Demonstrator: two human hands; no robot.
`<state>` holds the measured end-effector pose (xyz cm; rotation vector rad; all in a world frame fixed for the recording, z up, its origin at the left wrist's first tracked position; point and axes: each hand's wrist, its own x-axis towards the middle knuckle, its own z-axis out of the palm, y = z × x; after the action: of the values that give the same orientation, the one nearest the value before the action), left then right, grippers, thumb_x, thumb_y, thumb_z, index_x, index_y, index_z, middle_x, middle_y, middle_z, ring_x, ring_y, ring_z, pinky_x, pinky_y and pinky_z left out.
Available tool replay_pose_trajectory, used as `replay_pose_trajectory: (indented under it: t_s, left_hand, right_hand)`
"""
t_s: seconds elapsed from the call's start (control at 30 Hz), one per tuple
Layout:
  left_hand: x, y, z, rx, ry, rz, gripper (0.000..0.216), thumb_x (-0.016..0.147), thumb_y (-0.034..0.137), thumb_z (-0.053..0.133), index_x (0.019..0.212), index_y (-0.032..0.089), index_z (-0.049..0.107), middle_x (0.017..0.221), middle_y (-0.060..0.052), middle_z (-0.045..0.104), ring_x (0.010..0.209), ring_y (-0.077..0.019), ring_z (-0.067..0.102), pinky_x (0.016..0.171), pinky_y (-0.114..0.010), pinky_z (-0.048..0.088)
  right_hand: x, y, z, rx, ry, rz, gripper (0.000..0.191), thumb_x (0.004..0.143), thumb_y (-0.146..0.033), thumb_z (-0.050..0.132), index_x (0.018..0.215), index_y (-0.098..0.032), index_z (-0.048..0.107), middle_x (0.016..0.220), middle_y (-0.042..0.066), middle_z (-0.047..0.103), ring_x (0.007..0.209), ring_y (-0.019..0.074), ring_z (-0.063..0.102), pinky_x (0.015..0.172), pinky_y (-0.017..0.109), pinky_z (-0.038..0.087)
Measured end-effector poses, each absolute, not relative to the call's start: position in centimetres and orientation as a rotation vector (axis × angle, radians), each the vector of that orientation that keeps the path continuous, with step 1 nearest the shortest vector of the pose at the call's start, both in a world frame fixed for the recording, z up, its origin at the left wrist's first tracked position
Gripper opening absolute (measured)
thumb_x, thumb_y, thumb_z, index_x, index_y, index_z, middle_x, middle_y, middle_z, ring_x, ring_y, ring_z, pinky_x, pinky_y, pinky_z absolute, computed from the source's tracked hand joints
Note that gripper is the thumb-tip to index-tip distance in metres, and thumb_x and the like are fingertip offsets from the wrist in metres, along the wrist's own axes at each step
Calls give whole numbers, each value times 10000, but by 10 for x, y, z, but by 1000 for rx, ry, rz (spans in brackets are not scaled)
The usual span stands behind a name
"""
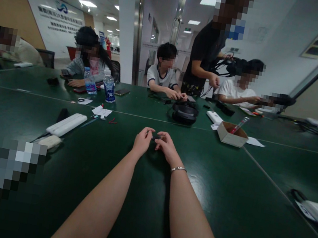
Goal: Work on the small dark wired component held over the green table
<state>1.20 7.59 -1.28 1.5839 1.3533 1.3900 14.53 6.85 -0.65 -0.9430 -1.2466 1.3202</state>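
One small dark piece point(156, 138), which your left hand point(143, 140) and right hand point(167, 146) grasp between their fingers over the green counter point(82, 167).

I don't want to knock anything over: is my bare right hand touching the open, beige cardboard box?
Apart: the head view shows a wide stretch of green tabletop between your right hand and the beige cardboard box.

Both bare arms point(103, 191) reach forward; the left hand point(142, 141) and right hand point(167, 145) almost meet, fingers point(150, 130) bent.
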Motion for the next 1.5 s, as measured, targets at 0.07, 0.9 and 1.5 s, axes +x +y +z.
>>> replay_pose_trajectory:
  t_s: [0.07, 0.9, 1.5]
  left_hand:
    - [12, 75, -12, 1584, 1353, 1389, 244, 893, 281, 410, 972, 208, 629, 774, -11, 633, 610, -118, 537, 563, -228, 383]
    - [12, 75, -11, 1625, 1383, 1410, 248, 907, 274, 405, 974, 206, 633, 789, -13, 648, 658, -124, 582, 656, -242, 442]
    - [10, 70, -7, 1615, 1406, 1387, 251, 911, 294, 416, 978, 214, 644, 785, -19, 640, 666, -134, 577, 647, -245, 438]
  right_hand:
    - [145, 69, -7, -956, -1241, 1339, 373, 660, -391, 699, 929, -214, 510, 598, -89, 522, 422, 87, 510, 464, 230, 420]
    - [145, 66, -5, -925, -1234, 1325, 330, 685, -369, 681, 926, -205, 526, 527, -123, 449, 381, 55, 400, 472, 246, 487]
    - [145, 67, -6, -910, -1247, 1366, 296, 681, -345, 676, 914, -216, 548, 560, -101, 514, 396, 71, 454, 499, 254, 478]
